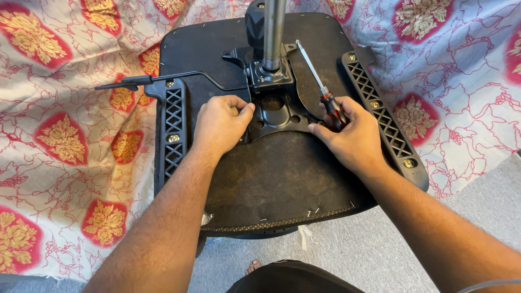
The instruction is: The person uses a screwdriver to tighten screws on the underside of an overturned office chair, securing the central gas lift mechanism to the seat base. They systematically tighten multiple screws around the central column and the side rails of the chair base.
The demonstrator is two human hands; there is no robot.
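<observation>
Two bare forearms are reaching forward from the bottom edge onto an upturned black fabric-covered chair seat (282, 179), which is lying on a cloth patterned in white, red and gold flowers (59, 135). At the far left of the seat, a thin black bent-metal lever (163, 77) is sticking out over the cloth, just above a black latticed plastic armrest bracket (173, 127) with brass-coloured bolts. The left hand (220, 127) is lying palm down with the wrist straight, its fingers curled in and its thumb pressing against the left edge of the black stamped-metal mechanism plate (277, 114) at the seat's centre; whether it is holding anything underneath cannot be told. From that plate a polished silver gas-lift column (273, 32) is rising toward the camera. The right hand (353, 135) is angling inward, its fingers closing around the red-and-black handle of a screwdriver (324, 92), whose steel shaft is pointing up and to the left, while its thumb is touching the plate's right edge. Beyond it, a second latticed bracket (380, 116) is running diagonally along the seat's right side.
</observation>
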